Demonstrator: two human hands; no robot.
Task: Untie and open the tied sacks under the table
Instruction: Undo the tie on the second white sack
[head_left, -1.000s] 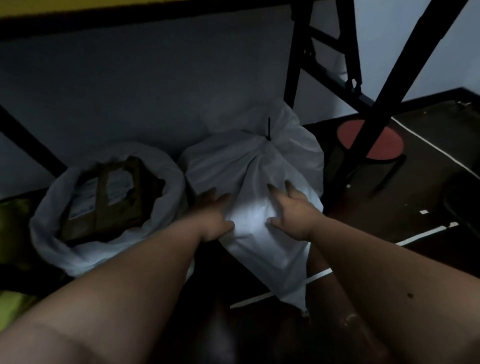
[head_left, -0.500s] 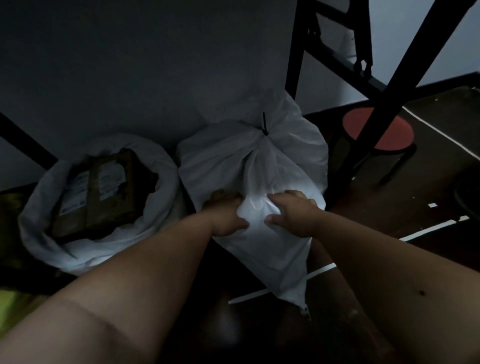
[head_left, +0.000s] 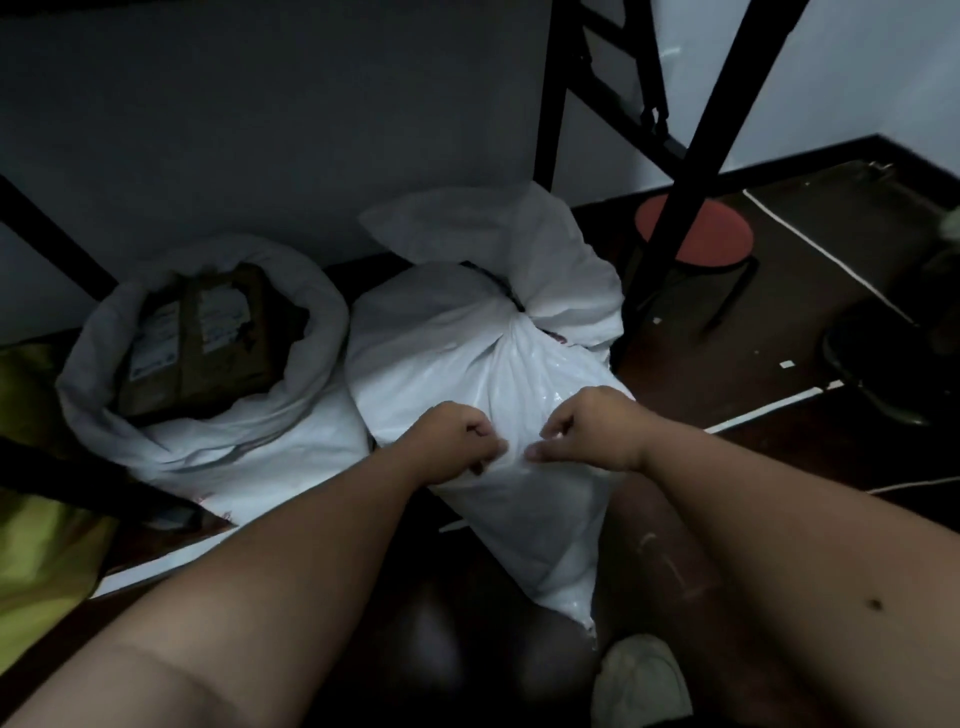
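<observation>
A white tied sack (head_left: 447, 343) leans toward me on the dark floor, its neck bunched by a dark tie (head_left: 514, 304) near the top. My left hand (head_left: 452, 441) and my right hand (head_left: 587, 428) sit side by side on the sack's front, each with curled fingers gripping a fold of the white fabric. To the left stands a second white sack (head_left: 218, 441), its mouth rolled open, with a brown labelled parcel (head_left: 202, 338) inside.
Black table legs (head_left: 691, 171) and a cross brace rise at the right behind the sack. A red round stool (head_left: 696, 234) stands behind them. Yellow-green fabric (head_left: 36, 545) lies at the left edge. A pale shoe (head_left: 644, 680) shows at the bottom. White tape lines cross the floor.
My hands went from lying flat on the sack to gripping its fabric and pulling it toward me. The sack has tilted forward and its tied neck now sits lower.
</observation>
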